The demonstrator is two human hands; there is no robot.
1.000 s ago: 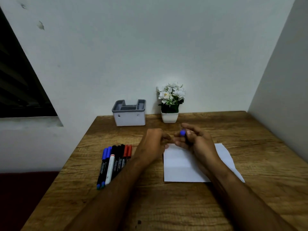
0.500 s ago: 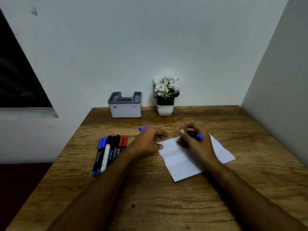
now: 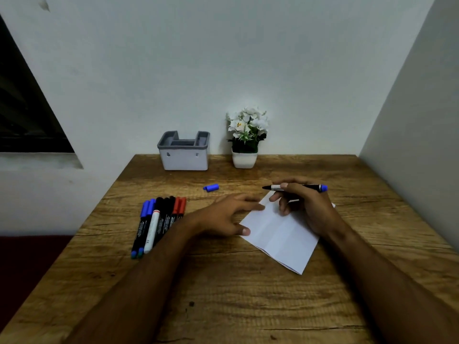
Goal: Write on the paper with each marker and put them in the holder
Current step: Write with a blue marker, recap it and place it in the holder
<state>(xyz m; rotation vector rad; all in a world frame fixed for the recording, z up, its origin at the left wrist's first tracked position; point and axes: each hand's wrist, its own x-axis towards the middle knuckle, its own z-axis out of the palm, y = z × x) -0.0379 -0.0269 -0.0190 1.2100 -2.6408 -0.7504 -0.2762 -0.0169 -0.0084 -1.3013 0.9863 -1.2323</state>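
Observation:
My right hand (image 3: 308,207) holds an uncapped blue marker (image 3: 310,187) level over the far edge of the white paper (image 3: 280,237), its tip pointing left. Its blue cap (image 3: 211,187) lies loose on the table, left of the tip. My left hand (image 3: 223,217) rests flat with fingers spread on the paper's left corner. Several capped markers (image 3: 159,222), blue, black, red and one white, lie side by side at the left. The grey and white holder (image 3: 184,155) stands at the back against the wall.
A small white pot of white flowers (image 3: 246,140) stands right of the holder. The wooden table (image 3: 223,294) meets a wall at the back and another on the right. Its left edge drops off beside the markers.
The cap came off the marker and now lies on the table. My left hand let it go and moved onto the paper. The paper turned askew, and my right hand levelled the marker.

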